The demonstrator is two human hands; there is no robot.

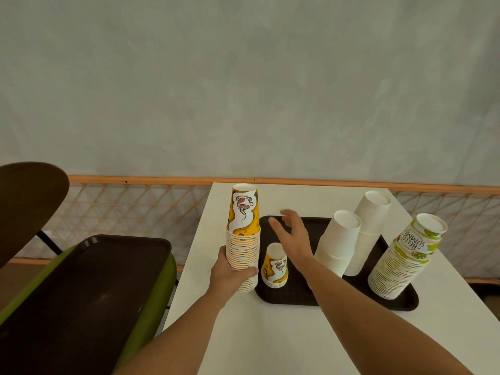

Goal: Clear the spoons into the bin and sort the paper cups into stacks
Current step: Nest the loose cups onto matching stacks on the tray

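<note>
My left hand point(230, 272) grips the lower part of a tall stack of upside-down yellow coffee-print cups point(243, 228) at the left edge of a dark brown tray point(286, 296). A short stack of the same yellow cups point(275, 266) stands on the tray just right of it. My right hand point(293, 234) hovers over the tray behind the short stack, fingers spread and empty. Two stacks of plain white cups point(338, 239) point(368, 226) lean together further right. A tall "Hello Summer" stack point(405, 255) leans at the tray's right end. No spoons are visible.
The tray rests on a white table point(270, 334). Left of the table, another dark tray point(81, 293) lies on a green chair point(157, 301). A dark round object point(24, 201) is at far left. An orange lattice rail point(135, 201) and grey wall stand behind.
</note>
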